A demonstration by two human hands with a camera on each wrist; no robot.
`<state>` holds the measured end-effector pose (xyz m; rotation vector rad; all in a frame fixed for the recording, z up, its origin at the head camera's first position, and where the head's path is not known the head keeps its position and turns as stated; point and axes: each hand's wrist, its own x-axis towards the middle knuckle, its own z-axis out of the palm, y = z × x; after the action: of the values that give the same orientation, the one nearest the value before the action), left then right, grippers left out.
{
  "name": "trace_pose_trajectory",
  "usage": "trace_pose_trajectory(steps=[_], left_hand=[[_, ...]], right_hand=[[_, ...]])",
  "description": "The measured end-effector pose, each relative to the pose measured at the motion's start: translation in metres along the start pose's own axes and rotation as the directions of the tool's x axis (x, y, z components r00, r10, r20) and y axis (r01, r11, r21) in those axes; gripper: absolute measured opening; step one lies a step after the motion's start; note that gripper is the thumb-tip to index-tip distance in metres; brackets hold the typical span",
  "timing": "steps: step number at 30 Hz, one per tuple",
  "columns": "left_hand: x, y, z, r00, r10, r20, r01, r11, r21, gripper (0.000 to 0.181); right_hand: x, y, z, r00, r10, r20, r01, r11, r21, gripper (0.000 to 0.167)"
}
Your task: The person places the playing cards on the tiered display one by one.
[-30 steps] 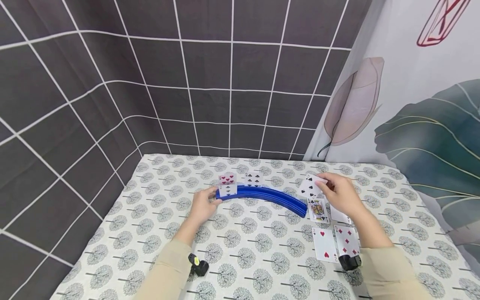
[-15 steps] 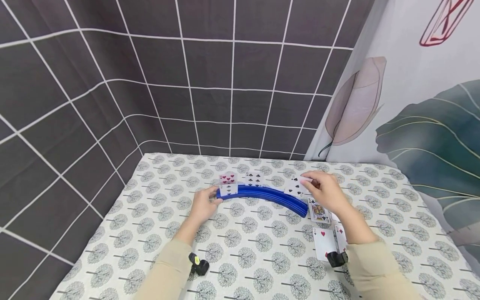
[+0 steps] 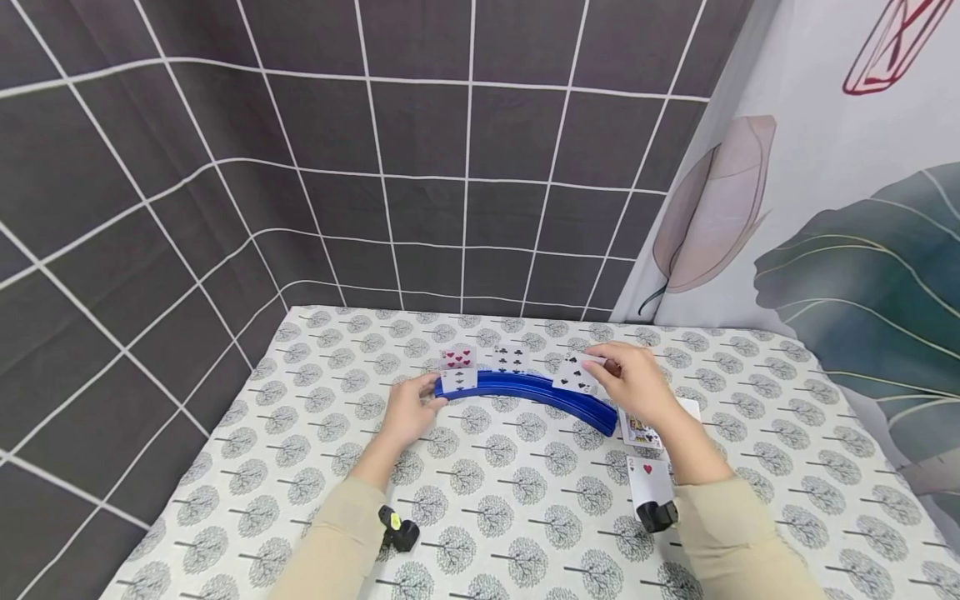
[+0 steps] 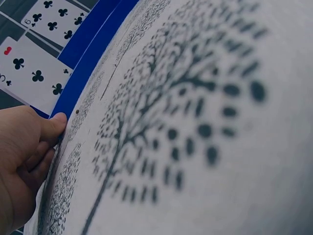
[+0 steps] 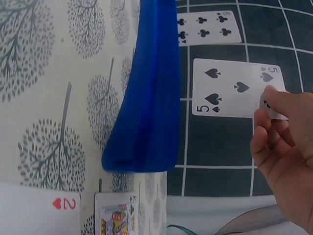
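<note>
The right hand (image 5: 288, 152) has a closed pinch on a white, rectangular five-of-spades playing card (image 5: 225, 88), thumb laid over the printed face at its upper right corner. The card should handle as something nearly weightless, thin and springy, with a slick face that could slide or pivot under so small a pinch; squeezed hard, it would probably crease. An upper corner or the top edge looks the best place to take hold, leaving the lower edge free.

Below and to the left of that pinch runs a glossy blue, curved, plastic-looking card rack (image 5: 146, 98). The left hand (image 3: 408, 408) grips its far left end, thumb on the near side. The rack looks stiff and fairly light, so an end seems a sensible spot to steady it.

The held card shows crisp black spades on clean white, standing roughly upright and slightly tilted, its bottom edge near the rack (the right wrist view leaves a dark strip between them). Left of the pinch, a white six-of-clubs playing card (image 5: 210, 29) stands in the rack; beside the left thumb, a white clubs card (image 4: 36, 83) stands there too.
</note>
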<state>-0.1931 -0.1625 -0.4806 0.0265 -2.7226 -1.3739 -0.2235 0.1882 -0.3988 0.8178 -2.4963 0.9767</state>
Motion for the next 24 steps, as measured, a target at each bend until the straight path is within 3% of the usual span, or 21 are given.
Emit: trace_pose_trajectory(steps=[24], left_hand=[[0.001,-0.003,0.002,1.0,0.017,-0.001,-0.017,1.0,-0.007,0.054]], right_hand=[[0.013,-0.015,0.028,0.999,-0.036,0.03,0.035,0.999,0.025,0.012]])
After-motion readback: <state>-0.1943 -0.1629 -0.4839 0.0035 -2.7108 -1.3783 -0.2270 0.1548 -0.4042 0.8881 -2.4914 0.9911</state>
